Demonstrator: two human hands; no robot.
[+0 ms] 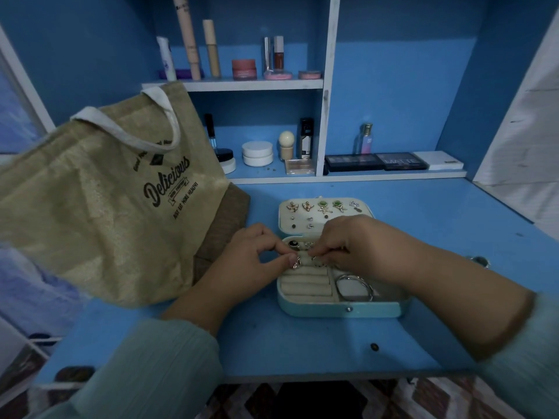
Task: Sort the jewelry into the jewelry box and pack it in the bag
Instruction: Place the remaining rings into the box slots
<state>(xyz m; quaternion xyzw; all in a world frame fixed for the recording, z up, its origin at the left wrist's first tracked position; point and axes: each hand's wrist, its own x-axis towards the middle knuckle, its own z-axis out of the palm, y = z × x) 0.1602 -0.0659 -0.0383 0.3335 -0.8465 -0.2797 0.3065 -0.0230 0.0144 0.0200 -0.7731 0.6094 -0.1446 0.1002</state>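
Observation:
A light-blue jewelry box (338,308) lies open on the blue desk. Its raised lid (325,214) carries several pairs of earrings. The cream ring rolls (305,285) hold a dark-stoned ring (292,244), and a silver bangle (355,287) lies in the right compartment. My left hand (251,255) pinches a small ring (296,263) at the ring rolls. My right hand (357,243) pinches another small ring (316,259) beside it, over the box's middle. A tan jute bag (102,201) printed "Delicious" stands at the left, touching the box's left side region.
Shelves at the back hold cosmetics: tubes (189,37), jars (257,152), eyeshadow palettes (375,161) and a perfume bottle (366,137). A small dark item (374,346) lies on the desk (453,237) near the front edge. Another metallic item (479,260) sits at the right.

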